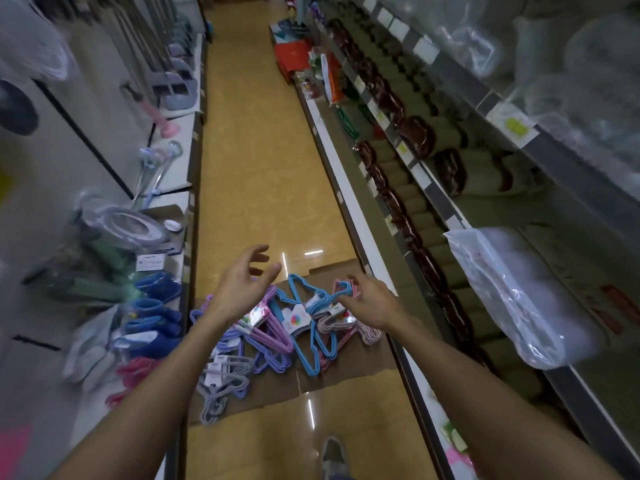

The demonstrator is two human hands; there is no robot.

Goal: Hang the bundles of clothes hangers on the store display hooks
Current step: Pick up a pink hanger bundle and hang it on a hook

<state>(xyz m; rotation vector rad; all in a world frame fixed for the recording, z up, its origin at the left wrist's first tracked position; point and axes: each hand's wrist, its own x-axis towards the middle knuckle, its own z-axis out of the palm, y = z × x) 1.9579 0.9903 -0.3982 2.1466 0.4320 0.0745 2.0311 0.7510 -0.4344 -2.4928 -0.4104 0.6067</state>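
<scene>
Shoe [333, 455]: near edge, partly cut off. Cardboard sheet [346, 368]: flat on the aisle floor [263, 168]. Hanger bundles [277, 327]: heaped on the cardboard, grey nearest, then purple, pink and blue; labels unreadable, several hidden under the forearms. Left hand [242, 285]: above the heap, fingers spread, holding nothing. Right hand [374, 303]: fingertips among the pink and blue bundles; grasp cannot be told. Shelves [433, 188]: right side, goods blurred.
</scene>
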